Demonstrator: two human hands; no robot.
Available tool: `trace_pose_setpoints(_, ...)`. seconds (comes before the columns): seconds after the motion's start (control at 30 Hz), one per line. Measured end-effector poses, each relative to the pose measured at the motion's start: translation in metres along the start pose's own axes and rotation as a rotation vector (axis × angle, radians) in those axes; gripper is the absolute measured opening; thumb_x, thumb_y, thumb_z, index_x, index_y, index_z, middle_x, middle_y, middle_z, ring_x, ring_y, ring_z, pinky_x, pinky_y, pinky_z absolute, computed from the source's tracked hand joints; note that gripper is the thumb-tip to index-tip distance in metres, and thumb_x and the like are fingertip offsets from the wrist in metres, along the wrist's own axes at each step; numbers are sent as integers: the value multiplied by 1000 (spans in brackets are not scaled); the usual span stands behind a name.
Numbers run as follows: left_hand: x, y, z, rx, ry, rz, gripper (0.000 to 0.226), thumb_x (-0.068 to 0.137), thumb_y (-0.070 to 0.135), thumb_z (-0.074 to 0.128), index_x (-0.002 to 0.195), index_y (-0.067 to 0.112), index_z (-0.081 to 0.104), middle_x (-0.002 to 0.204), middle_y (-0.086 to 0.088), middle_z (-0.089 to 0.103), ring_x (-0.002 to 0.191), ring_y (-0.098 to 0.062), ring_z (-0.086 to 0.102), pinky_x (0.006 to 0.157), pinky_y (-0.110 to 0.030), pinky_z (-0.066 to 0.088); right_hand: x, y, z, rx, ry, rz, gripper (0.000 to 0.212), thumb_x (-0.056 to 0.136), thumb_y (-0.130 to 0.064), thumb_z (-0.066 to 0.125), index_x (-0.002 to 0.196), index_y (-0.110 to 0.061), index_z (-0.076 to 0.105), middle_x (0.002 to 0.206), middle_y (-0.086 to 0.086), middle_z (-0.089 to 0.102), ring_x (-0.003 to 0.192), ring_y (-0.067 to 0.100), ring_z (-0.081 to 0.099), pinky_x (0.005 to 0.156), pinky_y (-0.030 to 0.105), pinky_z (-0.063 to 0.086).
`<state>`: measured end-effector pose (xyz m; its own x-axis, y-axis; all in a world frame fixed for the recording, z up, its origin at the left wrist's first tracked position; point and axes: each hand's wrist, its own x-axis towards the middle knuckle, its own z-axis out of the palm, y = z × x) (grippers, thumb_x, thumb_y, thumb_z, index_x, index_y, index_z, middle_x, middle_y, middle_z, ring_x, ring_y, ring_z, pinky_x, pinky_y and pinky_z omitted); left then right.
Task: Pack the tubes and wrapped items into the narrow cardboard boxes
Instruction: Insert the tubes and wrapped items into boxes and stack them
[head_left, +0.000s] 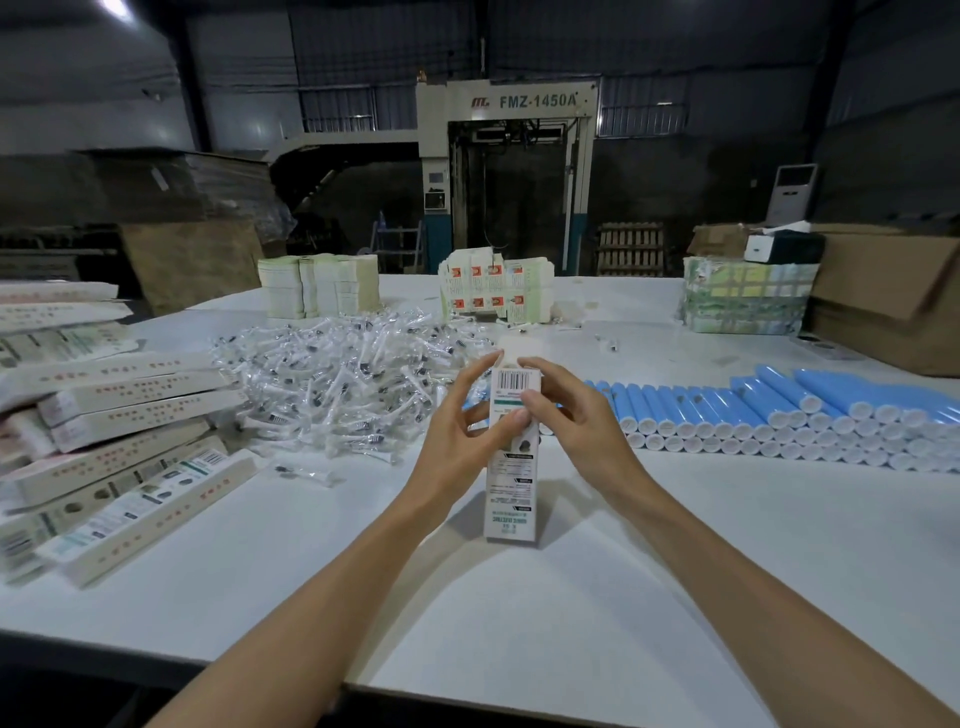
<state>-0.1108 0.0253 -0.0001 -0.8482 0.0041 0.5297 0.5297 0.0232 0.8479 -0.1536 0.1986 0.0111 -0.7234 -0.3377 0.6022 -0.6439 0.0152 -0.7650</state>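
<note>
A narrow white cardboard box (510, 499) stands upright on the white table (597, 597) in front of me, its top flap raised. My left hand (460, 431) grips its upper left side, thumb on the printed front. My right hand (563, 415) holds the upper right side, thumb on the front and fingertips by the top flap. Behind the box lies a big heap of clear-wrapped items (337, 379). Blue tubes (779, 410) with white caps are stacked in rows to the right.
Several filled narrow boxes (114, 431) lie piled at the left. Stacks of flat box blanks (319, 286) and printed blanks (493, 291) stand at the back, a wrapped bundle (743, 296) and a large carton (893, 296) at the right.
</note>
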Motion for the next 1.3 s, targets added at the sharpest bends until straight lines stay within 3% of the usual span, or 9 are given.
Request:
trace_pose_setpoints(0.17, 1, -2, -1, -46, -32, -31, 53, 97, 23, 83, 143, 35, 59, 125, -2, 77, 113, -20, 76, 81, -36, 66, 0, -4, -6, 54, -49, 19, 14, 105, -23, 61, 118, -24, 66, 109, 2, 73, 106, 21, 69, 90, 30, 57)
trace_pose_setpoints(0.33, 0, -7, -3, -46, -44, -105, 49, 93, 24, 86, 134, 39, 65, 113, -7, 81, 102, -25, 79, 72, -37, 65, -1, -2, -13, 50, -128, 87, 12, 107, -21, 59, 115, -16, 66, 110, 10, 74, 108, 29, 69, 94, 38, 56)
trace_pose_setpoints(0.47, 0, -7, -3, -33, -75, -111, 47, 94, 19, 85, 131, 40, 66, 112, -8, 82, 100, -26, 80, 74, -36, 65, -1, -7, -16, 113, 2, 91, 18, 110, -23, 54, 124, -17, 62, 98, 8, 77, 89, 20, 74, 77, 28, 58)
trace_pose_setpoints(0.57, -1, -6, 1, -37, -114, -136, 49, 91, 21, 87, 132, 38, 66, 114, -12, 81, 101, -36, 79, 79, -44, 66, 2, -6, -24, 104, 120, 86, 23, 109, -16, 54, 132, -20, 56, 88, 9, 78, 75, 21, 73, 67, 30, 59)
trace_pose_setpoints(0.77, -1, -4, 0, -39, -149, -173, 54, 85, 28, 88, 132, 44, 66, 115, -13, 81, 103, -38, 79, 88, -58, 65, 6, -6, -34, -8, 66, 74, 11, 104, -8, 62, 113, -14, 66, 79, 13, 77, 67, 21, 68, 62, 31, 57)
trace_pose_setpoints(0.9, -1, -5, -1, -13, -160, -149, 55, 87, 29, 88, 136, 36, 64, 116, -12, 80, 104, -37, 79, 86, -61, 65, 4, -7, -33, -133, 50, -21, 11, 103, -5, 61, 104, -12, 70, 80, 7, 76, 68, 24, 69, 63, 29, 57)
trace_pose_setpoints(1.03, -2, -7, -3, 7, -155, -142, 52, 90, 25, 87, 136, 34, 65, 115, -11, 81, 106, -33, 78, 84, -54, 66, 0, -7, -36, -218, -36, -35, 16, 105, -2, 56, 108, -9, 69, 89, 4, 78, 77, 23, 72, 70, 27, 58)
trace_pose_setpoints(1.17, -1, -6, -2, 35, -137, -139, 53, 91, 27, 87, 137, 40, 64, 116, -6, 81, 109, -29, 77, 82, -46, 66, 2, -15, -30, 17, 30, 72, 22, 108, -26, 57, 102, -9, 68, 98, 10, 77, 94, 27, 76, 80, 32, 62)
trace_pose_setpoints(1.3, -2, -3, 3, 50, -160, -96, 51, 93, 25, 84, 137, 39, 63, 116, -5, 81, 111, -31, 76, 86, -53, 67, 7, -17, -25, 152, 191, 212, 20, 103, -24, 66, 95, -7, 71, 90, 14, 78, 89, 28, 77, 75, 32, 62)
